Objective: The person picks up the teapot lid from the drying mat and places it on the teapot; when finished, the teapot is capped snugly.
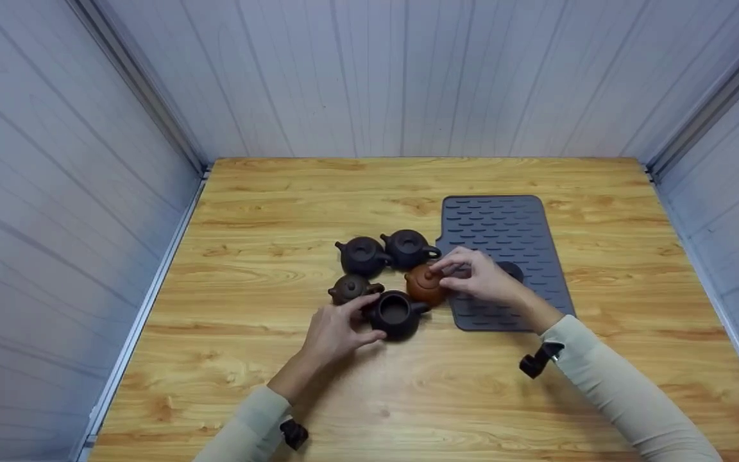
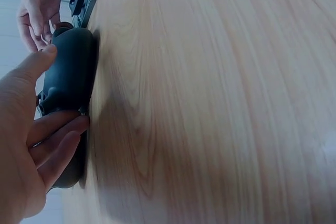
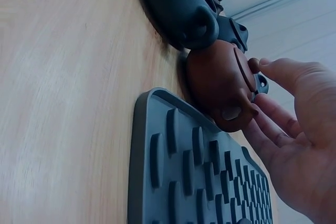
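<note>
My left hand (image 1: 337, 333) holds a black teapot (image 1: 396, 328) by its spout side, thumb on one side and fingers on the other. This teapot has no lid on it, so its round mouth shows in the head view. My right hand (image 1: 482, 279) is at a reddish-brown teapot (image 3: 218, 74), thumb tip right at its lid knob (image 3: 254, 65) and fingers bent beside the lid. I cannot tell whether the fingers pinch the knob. A small dark brown teapot (image 1: 349, 290) stands just beyond my left fingers.
Two more dark lidded teapots stand behind, one at the left (image 1: 362, 258) and one at the right (image 1: 406, 247). A grey ridged mat (image 1: 498, 221) lies to the right, bearing a dark knobbed lid (image 2: 77, 3). White panels (image 1: 376, 77) enclose the wooden table (image 1: 267, 212).
</note>
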`<state>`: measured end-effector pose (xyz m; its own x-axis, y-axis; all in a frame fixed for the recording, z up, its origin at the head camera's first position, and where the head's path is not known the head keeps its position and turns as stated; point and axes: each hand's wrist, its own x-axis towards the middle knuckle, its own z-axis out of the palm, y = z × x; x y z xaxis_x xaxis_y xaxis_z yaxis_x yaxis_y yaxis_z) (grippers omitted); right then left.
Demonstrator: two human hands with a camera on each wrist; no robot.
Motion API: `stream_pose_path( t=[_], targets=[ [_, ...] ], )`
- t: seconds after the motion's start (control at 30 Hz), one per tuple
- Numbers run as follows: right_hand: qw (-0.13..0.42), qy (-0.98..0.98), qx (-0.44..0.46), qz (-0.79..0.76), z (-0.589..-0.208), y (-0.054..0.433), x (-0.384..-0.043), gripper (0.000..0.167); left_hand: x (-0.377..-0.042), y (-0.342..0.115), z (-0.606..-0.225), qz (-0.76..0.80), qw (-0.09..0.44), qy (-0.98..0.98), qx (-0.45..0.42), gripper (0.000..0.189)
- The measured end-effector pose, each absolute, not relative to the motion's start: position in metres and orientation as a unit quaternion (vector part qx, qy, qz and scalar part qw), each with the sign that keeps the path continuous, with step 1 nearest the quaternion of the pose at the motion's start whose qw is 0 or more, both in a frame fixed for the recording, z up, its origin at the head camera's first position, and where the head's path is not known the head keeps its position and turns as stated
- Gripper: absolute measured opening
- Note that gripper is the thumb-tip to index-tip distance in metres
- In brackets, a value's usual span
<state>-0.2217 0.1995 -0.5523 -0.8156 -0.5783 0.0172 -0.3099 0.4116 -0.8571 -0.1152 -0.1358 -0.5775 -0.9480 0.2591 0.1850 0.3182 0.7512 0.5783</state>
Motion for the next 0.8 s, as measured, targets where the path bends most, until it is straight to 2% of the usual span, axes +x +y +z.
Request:
stream_pose_path(
  t=[0.17, 0.33, 0.57, 0.8],
  targets=[
    [0.149, 0.833, -0.257, -0.466, -0.552, 0.205, -0.222, 0.027, -0.113, -0.135, -0.578, -0.408, 0.010, -0.906, -0.116, 0.066],
    [0.148, 0.837, -0.247, -0.465, -0.550, 0.211, -0.222, 0.028, -0.111, -0.131, -0.579, -0.454, 0.000, -0.887, -0.079, 0.066],
    [0.131, 0.842, -0.244, -0.463, -0.549, 0.223, -0.224, 0.029, -0.111, -0.131, -0.586, -0.405, 0.047, -0.905, -0.124, 0.069],
    [0.119, 0.853, -0.230, -0.453, -0.549, 0.239, -0.225, 0.029, -0.117, -0.138, -0.606, -0.375, 0.099, -0.906, -0.168, 0.059]
  ],
)
